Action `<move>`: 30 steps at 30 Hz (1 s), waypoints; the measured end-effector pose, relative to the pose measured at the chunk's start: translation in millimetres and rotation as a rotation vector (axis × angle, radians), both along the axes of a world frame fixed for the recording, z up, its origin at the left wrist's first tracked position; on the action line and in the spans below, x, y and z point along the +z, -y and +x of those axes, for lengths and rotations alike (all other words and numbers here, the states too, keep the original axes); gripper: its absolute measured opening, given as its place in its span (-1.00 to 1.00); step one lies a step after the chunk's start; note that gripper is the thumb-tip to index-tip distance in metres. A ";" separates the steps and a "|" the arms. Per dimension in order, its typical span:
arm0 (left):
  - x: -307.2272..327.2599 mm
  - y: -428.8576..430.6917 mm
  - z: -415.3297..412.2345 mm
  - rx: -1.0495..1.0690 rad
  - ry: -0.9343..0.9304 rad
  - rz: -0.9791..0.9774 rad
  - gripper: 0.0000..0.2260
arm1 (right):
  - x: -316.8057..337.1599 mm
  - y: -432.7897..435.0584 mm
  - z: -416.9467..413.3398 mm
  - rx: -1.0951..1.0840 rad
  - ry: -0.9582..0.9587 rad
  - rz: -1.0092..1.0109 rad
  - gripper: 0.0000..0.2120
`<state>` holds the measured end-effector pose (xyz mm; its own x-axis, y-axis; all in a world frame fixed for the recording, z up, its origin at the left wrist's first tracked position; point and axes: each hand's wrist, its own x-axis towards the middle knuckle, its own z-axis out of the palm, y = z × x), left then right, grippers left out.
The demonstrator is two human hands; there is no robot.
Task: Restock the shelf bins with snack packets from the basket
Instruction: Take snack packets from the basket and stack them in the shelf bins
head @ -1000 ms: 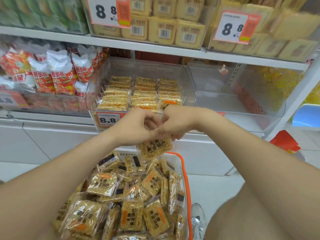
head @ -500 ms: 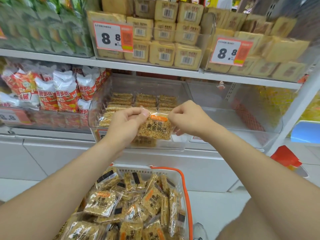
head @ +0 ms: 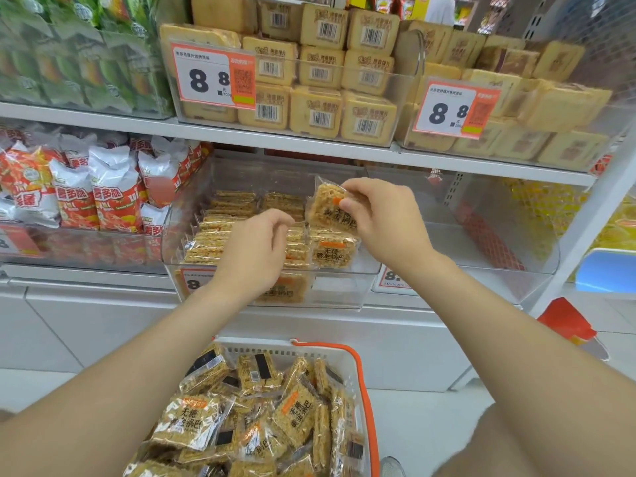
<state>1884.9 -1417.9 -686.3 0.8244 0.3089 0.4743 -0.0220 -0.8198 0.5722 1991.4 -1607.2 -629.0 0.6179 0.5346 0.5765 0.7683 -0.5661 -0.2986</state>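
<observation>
**Handed Off to the Right**

Let go by the left hand (head: 254, 251) since half a second ago and lifted further into the bin. Pinched now between thumb and curled fingertips of the right hand (head: 387, 222) alone: one clear-wrapped golden rice-crisp packet (head: 327, 208), tilted, above the right-hand row (head: 332, 256) in the transparent plastic shelf bin (head: 344, 297). On the left, loosely curled, gripping nothing, over the middle row (head: 280, 201). Below, more such packets heaped in the white orange-rimmed basket (head: 261, 350).
</observation>
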 end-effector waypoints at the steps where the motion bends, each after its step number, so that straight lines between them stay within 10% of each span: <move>1: -2.7 -0.4 2.0 -0.019 -0.070 0.103 -0.74 | -2.8 0.5 4.0 -0.016 0.043 -0.066 -0.83; 9: -19.9 0.8 8.6 -0.062 -0.315 0.493 -0.51 | -9.4 -8.6 15.7 -0.054 0.022 -0.392 -0.78; 30: -16.4 9.4 1.6 -0.008 -0.295 0.496 -0.68 | -27.7 -26.8 27.7 -0.021 0.112 -0.818 -0.78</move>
